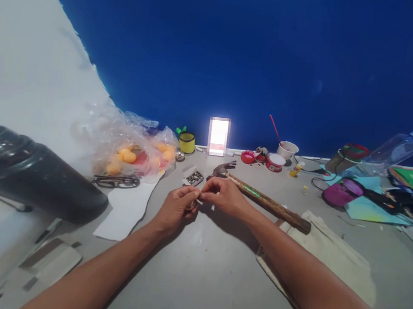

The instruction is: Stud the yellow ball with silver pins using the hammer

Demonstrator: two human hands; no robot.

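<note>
Small metal piece sits low over the grey table, just in front of the hammer and the little box of metal bits. It looks tiny, stiff, light and probably slick, so it is best taken by the rim with fingertips. Left hand is curled around it, fingers closed and wrist low. Right hand reaches in from the right, thumb and forefinger pinched together at its top edge, and both forearms angle inward.

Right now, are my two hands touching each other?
Touching. The head view shows the left hand and right hand meeting fingertip to fingertip, no gap, around a small metal piece.
</note>
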